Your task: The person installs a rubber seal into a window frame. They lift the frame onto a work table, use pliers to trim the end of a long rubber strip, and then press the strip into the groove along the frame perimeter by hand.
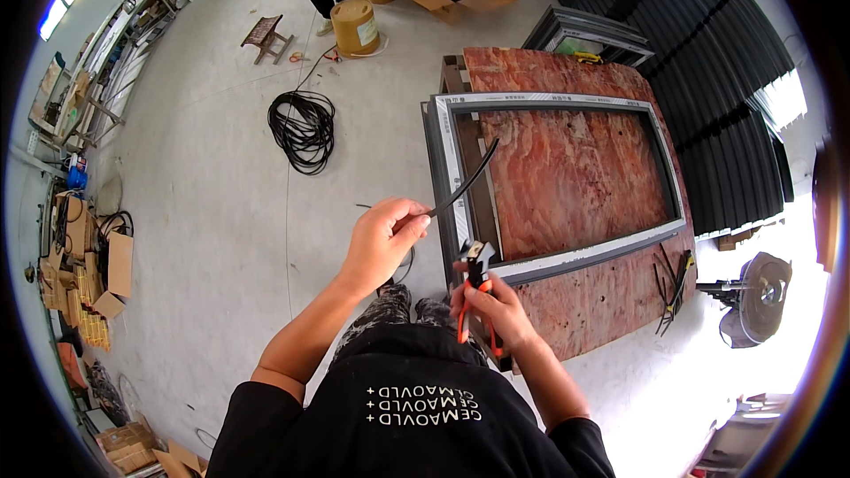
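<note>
Black shirt cloth (398, 451) sits nearest; beyond it, the left hand (386, 241) pinches a dark flexible strip (471, 181), which slants far and right above the left side of a rectangular frame (567, 100) on the reddish surface (567, 317). Nearer and right, the right hand (498, 305) grips orange-handled pliers (479, 267). Black coil (301, 133) lies far left on the floor (204, 212).

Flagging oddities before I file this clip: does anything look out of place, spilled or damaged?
Nothing looks spilled or clearly broken. The black coil lies on the open floor and trails toward the nearer tan bucket: a possible trip hazard, though perhaps deliberate.
</note>
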`<state>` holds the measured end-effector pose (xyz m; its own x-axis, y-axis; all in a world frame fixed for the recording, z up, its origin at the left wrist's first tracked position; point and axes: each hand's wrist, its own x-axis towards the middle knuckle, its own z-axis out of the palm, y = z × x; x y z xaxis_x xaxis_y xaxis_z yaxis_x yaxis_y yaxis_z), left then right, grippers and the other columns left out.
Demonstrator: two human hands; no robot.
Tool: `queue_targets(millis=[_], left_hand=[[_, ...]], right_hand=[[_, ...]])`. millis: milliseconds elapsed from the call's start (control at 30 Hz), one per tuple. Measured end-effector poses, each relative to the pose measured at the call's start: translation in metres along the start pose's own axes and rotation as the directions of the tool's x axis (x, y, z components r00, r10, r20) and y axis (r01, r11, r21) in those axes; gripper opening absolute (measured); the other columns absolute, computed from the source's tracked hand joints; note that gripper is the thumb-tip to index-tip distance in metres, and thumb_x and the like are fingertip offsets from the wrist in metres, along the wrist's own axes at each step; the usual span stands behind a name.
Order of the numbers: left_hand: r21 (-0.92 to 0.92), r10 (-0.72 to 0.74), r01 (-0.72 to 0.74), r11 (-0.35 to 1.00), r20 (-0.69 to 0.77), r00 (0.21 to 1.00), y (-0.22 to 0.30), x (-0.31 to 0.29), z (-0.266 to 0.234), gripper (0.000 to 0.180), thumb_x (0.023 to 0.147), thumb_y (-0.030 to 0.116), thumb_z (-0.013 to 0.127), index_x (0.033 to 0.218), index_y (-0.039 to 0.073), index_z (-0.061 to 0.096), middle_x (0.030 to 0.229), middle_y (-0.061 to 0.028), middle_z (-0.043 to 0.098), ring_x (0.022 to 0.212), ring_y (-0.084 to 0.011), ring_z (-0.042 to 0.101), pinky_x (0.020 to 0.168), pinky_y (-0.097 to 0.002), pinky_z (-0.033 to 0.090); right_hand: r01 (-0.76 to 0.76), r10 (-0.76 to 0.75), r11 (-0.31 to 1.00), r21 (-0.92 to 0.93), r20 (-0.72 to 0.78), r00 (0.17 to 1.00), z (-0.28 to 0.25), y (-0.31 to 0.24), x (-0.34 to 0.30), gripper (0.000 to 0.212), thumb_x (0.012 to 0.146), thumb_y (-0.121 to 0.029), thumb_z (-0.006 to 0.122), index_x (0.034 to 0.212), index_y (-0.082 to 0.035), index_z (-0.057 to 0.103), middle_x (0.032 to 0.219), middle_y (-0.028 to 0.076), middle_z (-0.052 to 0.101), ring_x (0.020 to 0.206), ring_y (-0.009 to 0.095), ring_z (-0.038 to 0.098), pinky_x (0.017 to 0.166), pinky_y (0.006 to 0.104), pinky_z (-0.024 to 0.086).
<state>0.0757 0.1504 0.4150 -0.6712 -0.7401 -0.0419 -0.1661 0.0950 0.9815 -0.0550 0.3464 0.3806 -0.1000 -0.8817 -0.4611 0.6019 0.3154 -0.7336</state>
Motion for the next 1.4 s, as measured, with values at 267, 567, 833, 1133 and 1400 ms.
queue_targets(millis=[267, 567, 833, 1133, 1400], left_hand=[[0.281, 0.245, -0.229, 0.932, -0.025, 0.969, 0.001, -0.009, 0.01, 0.009, 0.085, -0.002, 0.067, 0.093, -0.003, 0.064, 0.083, -0.0081, 0.063, 0.07, -0.0154, 0.062, 0.062, -0.0265, 0.05], [0.419, 0.364, -0.315, 0.852, -0.04, 0.931, 0.009, -0.017, 0.007, 0.01, 0.08, -0.004, 0.068, 0.089, 0.0, 0.065, 0.081, -0.0097, 0.063, 0.066, -0.0206, 0.06, 0.056, -0.0295, 0.047], [0.393, 0.358, -0.294, 0.871, -0.098, 0.929, 0.009, -0.023, 0.012, 0.012, 0.08, -0.007, 0.068, 0.089, -0.001, 0.064, 0.081, -0.0105, 0.063, 0.065, -0.0207, 0.06, 0.055, -0.0292, 0.047], [0.417, 0.409, -0.343, 0.842, -0.079, 0.909, 0.005, -0.025, 0.012, 0.013, 0.079, -0.008, 0.067, 0.09, -0.001, 0.064, 0.081, -0.0115, 0.063, 0.067, -0.0238, 0.06, 0.056, -0.0312, 0.048], [0.425, 0.398, -0.343, 0.838, -0.047, 0.916, 0.009, -0.027, 0.013, 0.014, 0.08, -0.009, 0.066, 0.091, -0.001, 0.064, 0.08, -0.0105, 0.061, 0.065, -0.022, 0.059, 0.055, -0.0311, 0.046]], right_hand=[[0.283, -0.545, 0.355, -0.891, 0.048, 0.837, 0.023, -0.035, 0.023, 0.041, 0.082, -0.015, 0.069, 0.116, 0.002, 0.056, 0.083, 0.017, 0.059, 0.079, 0.035, 0.058, 0.07, 0.0416, 0.047], [0.331, -0.58, 0.279, -0.901, 0.117, 0.806, 0.03, -0.036, 0.027, 0.046, 0.08, -0.013, 0.07, 0.121, 0.003, 0.056, 0.081, 0.016, 0.058, 0.077, 0.034, 0.058, 0.07, 0.042, 0.047], [0.337, -0.633, 0.191, -0.922, 0.146, 0.76, 0.032, -0.032, 0.028, 0.045, 0.08, -0.012, 0.07, 0.12, 0.003, 0.056, 0.081, 0.016, 0.058, 0.075, 0.035, 0.058, 0.069, 0.0426, 0.047], [0.331, -0.635, 0.192, -0.924, 0.14, 0.76, 0.033, -0.029, 0.025, 0.039, 0.08, -0.012, 0.069, 0.115, 0.004, 0.057, 0.082, 0.017, 0.059, 0.075, 0.036, 0.059, 0.068, 0.0428, 0.048], [0.31, -0.662, 0.132, -0.942, 0.15, 0.735, 0.029, -0.028, 0.025, 0.035, 0.079, -0.012, 0.07, 0.11, 0.0, 0.059, 0.075, 0.016, 0.061, 0.07, 0.036, 0.061, 0.064, 0.0438, 0.049]])
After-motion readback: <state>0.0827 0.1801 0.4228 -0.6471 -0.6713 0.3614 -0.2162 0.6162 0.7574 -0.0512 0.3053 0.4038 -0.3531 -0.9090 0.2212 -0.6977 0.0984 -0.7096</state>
